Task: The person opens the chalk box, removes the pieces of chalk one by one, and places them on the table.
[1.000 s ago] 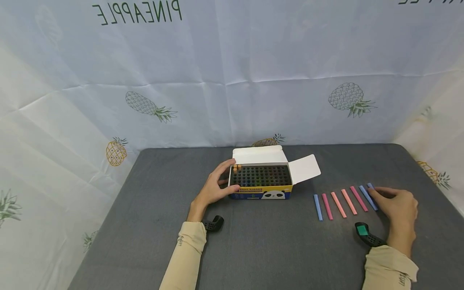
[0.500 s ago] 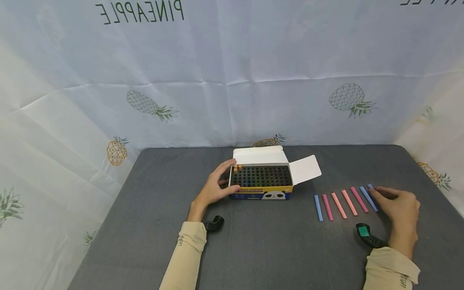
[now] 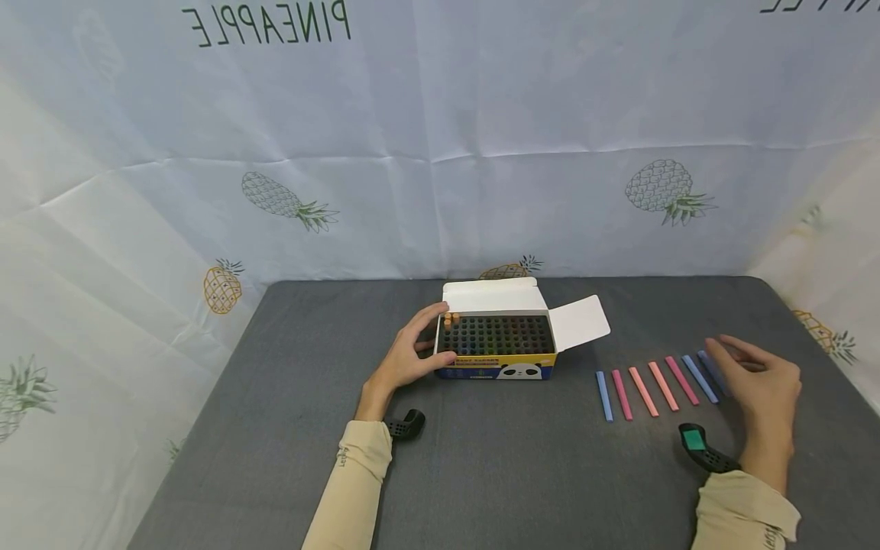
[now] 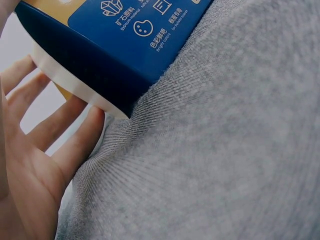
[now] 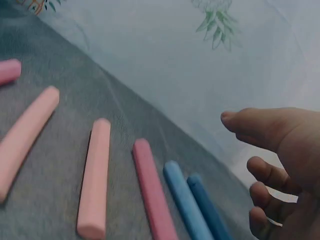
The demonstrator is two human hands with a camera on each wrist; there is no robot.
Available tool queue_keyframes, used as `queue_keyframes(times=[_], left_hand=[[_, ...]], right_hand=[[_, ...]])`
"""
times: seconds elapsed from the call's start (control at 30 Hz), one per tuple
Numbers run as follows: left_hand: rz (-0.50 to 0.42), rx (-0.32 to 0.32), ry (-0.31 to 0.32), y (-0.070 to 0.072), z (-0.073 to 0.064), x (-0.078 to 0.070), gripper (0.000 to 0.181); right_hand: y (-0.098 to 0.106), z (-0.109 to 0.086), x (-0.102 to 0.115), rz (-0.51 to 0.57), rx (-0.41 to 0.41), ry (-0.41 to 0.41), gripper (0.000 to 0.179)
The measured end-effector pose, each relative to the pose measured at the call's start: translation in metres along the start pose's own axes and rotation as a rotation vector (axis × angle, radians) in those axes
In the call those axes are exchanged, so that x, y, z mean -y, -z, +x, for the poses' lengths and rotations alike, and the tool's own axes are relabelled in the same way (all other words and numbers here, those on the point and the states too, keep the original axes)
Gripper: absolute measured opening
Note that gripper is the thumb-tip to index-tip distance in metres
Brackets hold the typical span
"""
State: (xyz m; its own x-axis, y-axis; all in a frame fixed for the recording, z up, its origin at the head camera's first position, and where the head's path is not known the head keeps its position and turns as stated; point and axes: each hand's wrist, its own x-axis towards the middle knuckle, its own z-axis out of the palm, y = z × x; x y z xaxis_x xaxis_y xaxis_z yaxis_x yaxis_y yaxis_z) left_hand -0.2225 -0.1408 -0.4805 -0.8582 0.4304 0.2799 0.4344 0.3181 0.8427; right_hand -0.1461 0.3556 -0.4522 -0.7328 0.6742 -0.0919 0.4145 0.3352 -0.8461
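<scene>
In the head view my left hand [image 3: 400, 360] holds the left end of an open chalk box [image 3: 467, 370], thumb at its front and fingers at the far corner. The left wrist view shows its fingers [image 4: 75, 135] spread along the blue side's pale edge. A few orange chalk ends [image 3: 448, 319] stick up at the box's back left corner, in a dark holed insert. My right hand [image 3: 766, 386] is raised just right of a row of chalk sticks, holding nothing. Nearest it lie a dark blue chalk [image 5: 207, 207], a lighter blue chalk [image 5: 186, 197] and a dark pink chalk [image 5: 152, 190].
The box's white lid [image 3: 493, 295] stands up at the back, and a white side flap [image 3: 579, 321] sticks out right. Leftward in the row lie salmon chalks [image 3: 643, 391], another pink chalk [image 3: 622, 394] and a blue chalk [image 3: 604, 396]. A pineapple-print cloth [image 3: 385, 214] hangs behind the grey table [image 3: 516, 466].
My right hand has come up off the rightmost blue chalk and shifted slightly right; that chalk stays on the table. The left hand keeps its hold on the box.
</scene>
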Motion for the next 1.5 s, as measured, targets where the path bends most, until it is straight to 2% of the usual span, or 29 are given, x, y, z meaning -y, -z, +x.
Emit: queue_keyframes(times=[0.2,0.4,0.57,0.87,1.13,1.33,1.5], left_hand=[[-0.014,0.001,-0.003,0.0,0.001,0.0,0.077],[-0.01,0.002,-0.006,0.001,0.0,0.001,0.078],[-0.004,0.0,-0.004,0.0,0.0,-0.001,0.08],[-0.01,0.003,0.003,0.0,0.0,-0.004,0.079],[-0.008,0.004,0.002,0.0,0.001,-0.004,0.081],[-0.018,0.006,-0.003,0.0,0.0,-0.002,0.079],[-0.02,0.005,-0.012,0.0,0.0,-0.003,0.08]], right_hand=[[-0.004,-0.006,0.019,0.14,0.003,0.059,0.041],[-0.013,-0.017,0.045,0.246,0.019,0.187,0.038],[-0.024,-0.03,0.064,0.23,0.031,0.311,0.039],[-0.042,-0.051,0.089,0.266,0.115,0.529,0.033],[-0.052,-0.063,0.104,0.258,0.151,0.653,0.033],[-0.057,-0.074,0.112,0.291,0.214,0.685,0.034],[-0.063,-0.081,0.117,0.262,0.23,0.73,0.034]])
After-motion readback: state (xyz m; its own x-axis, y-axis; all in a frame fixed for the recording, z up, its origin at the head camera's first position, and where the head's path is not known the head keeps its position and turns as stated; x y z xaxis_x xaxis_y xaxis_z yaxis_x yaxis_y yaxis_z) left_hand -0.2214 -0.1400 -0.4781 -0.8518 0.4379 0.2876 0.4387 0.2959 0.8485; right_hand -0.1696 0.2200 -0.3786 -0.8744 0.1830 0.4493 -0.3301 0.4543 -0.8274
